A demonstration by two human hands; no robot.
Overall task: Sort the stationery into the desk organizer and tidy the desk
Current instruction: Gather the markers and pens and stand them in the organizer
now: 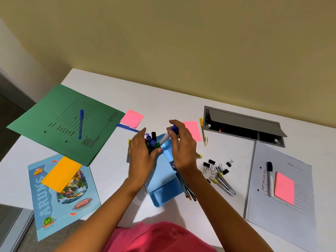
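A light blue desk organizer (163,190) stands at the middle of the white desk. My left hand (141,153) grips its far end, where several markers with blue and black caps (151,140) stand upright. My right hand (182,144) holds a white marker with a blue cap (169,134), tilted, its white end pointing down at the organizer's far compartment. Several pencils (187,190) lie along the organizer's right side.
Left: a green file (60,120) with a blue pen (81,124), a blue notebook (61,195) with an orange pad. Pink sticky pads (132,118), another blue pen (127,127), a yellow pen (203,131), binder clips (215,167), a grey file (280,197) with a black marker, an open cable hatch (241,124).
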